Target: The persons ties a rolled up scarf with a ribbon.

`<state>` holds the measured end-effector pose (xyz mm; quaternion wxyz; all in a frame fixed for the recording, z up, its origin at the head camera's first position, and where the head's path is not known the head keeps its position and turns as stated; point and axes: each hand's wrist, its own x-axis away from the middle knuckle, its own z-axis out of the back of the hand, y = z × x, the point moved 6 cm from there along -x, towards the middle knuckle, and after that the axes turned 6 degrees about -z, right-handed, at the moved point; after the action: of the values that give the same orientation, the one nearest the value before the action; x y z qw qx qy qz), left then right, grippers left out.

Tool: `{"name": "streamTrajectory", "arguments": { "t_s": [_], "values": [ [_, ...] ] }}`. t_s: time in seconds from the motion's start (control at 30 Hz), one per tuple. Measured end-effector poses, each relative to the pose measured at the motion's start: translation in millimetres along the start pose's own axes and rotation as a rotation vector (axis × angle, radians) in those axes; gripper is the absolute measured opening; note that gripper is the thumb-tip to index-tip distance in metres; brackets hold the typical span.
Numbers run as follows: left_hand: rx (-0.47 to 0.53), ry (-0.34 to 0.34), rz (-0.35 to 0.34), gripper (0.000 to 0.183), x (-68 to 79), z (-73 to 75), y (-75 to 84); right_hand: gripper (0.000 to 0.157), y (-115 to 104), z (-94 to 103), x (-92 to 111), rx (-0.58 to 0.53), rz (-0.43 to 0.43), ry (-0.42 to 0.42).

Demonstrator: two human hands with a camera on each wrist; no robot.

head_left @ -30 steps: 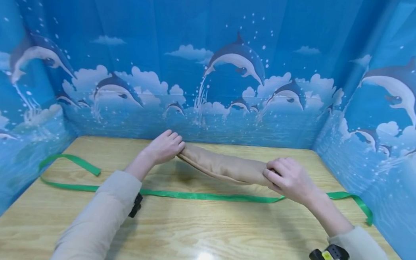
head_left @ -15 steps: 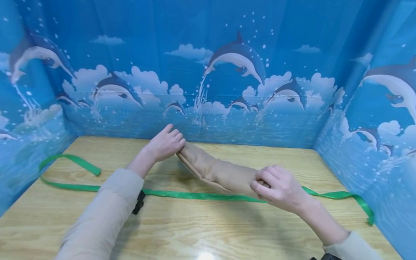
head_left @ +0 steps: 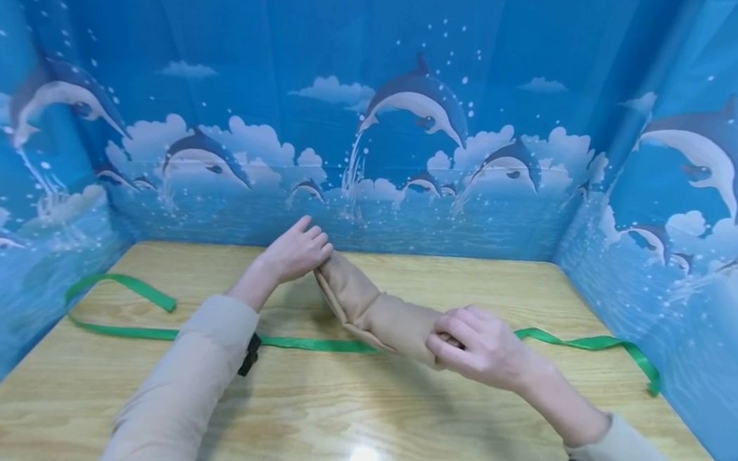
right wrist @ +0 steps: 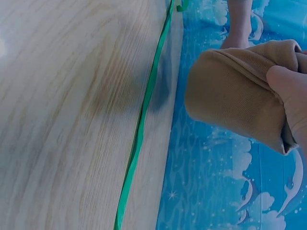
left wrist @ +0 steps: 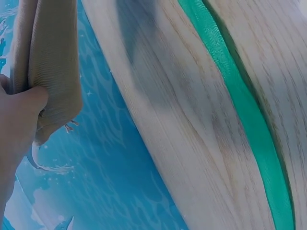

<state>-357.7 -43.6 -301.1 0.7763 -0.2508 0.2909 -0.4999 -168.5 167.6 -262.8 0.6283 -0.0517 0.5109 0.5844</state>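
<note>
A long bundle of tan folded cloth [head_left: 395, 320] hangs above the table between my two hands, sagging and bent near its middle. My left hand [head_left: 294, 253] grips its far left end; in the left wrist view the thumb presses on the layered fabric [left wrist: 55, 62]. At the nearer right end, my right hand [head_left: 479, 344] pinches the bundle, its thumb on the fold in the right wrist view. Below lies a green ribbon [head_left: 317, 344], stretched across the table from side to side. The cloth and my right hand hide part of its right half.
The wood-grain table [head_left: 307, 410] is bounded at the back and sides by a blue curtain [head_left: 269, 203] printed with dolphins. The ribbon's left end curls back on the table, and its right end twists towards the right edge.
My right hand has moved left and nearer to me with its end of the cloth, so the bundle bends more. My left hand has shifted only slightly upward, still gripping its end.
</note>
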Motion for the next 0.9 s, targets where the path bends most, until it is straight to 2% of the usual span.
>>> {"name": "streamTrajectory", "arguments": {
  "t_s": [0.17,0.37,0.57,0.77,0.9],
  "values": [
    [-0.036,0.035,-0.043,0.007,-1.9,2.1,2.8,0.022,-4.6,-0.3,-7.6,-0.009,0.031,0.025],
    [-0.084,0.032,-0.084,0.010,-4.6,3.1,6.9,0.021,-12.6,-0.6,-14.2,-0.013,0.043,0.017],
    [-0.087,0.051,-0.110,0.009,-10.3,6.3,6.9,0.025,-18.7,-1.9,-18.2,-0.018,0.065,0.020],
    [-0.090,0.007,-0.149,0.010,-13.0,4.9,10.7,0.025,-29.0,-7.7,-22.0,-0.045,0.091,0.008],
    [-0.105,0.015,-0.163,0.009,-11.5,4.2,13.8,0.026,-37.0,-12.5,-24.8,-0.024,0.109,-0.023]
  ]
}}
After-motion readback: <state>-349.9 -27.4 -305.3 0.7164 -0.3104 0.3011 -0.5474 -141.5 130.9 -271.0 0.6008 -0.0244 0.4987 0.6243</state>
